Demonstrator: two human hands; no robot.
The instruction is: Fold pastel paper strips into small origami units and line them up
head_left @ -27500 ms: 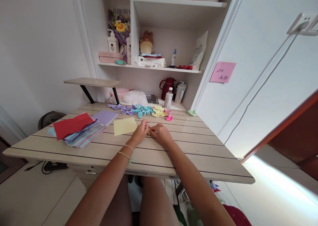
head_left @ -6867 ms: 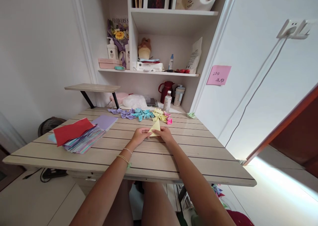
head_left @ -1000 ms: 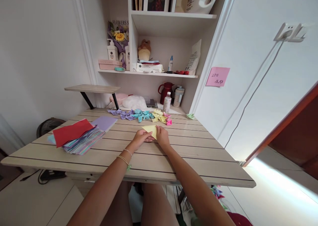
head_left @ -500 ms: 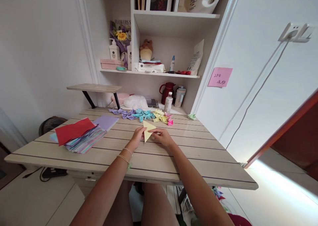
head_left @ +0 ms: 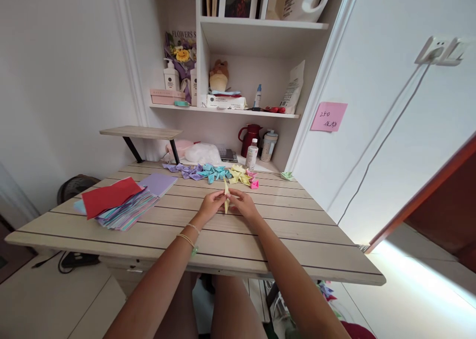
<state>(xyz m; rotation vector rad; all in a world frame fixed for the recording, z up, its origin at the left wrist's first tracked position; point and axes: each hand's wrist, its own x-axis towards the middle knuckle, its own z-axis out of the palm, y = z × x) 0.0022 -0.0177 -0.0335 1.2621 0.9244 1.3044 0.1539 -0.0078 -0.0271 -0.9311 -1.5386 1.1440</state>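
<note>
A folded yellow paper stands on edge between my two hands above the middle of the wooden table. My left hand pinches it from the left with closed fingers. From the right, my right hand grips the same paper, fingers closed. A beaded bracelet sits on my left wrist.
A stack of coloured paper sheets with a red sheet on top lies at the left. A row of folded purple, blue, yellow and pink paper pieces runs along the far edge. Behind it are a red jug and a small bottle.
The yellow paper lay flatter as a wide triangle half a second ago. Now it is turned upright and looks narrow, with both hands closer together around it.
</note>
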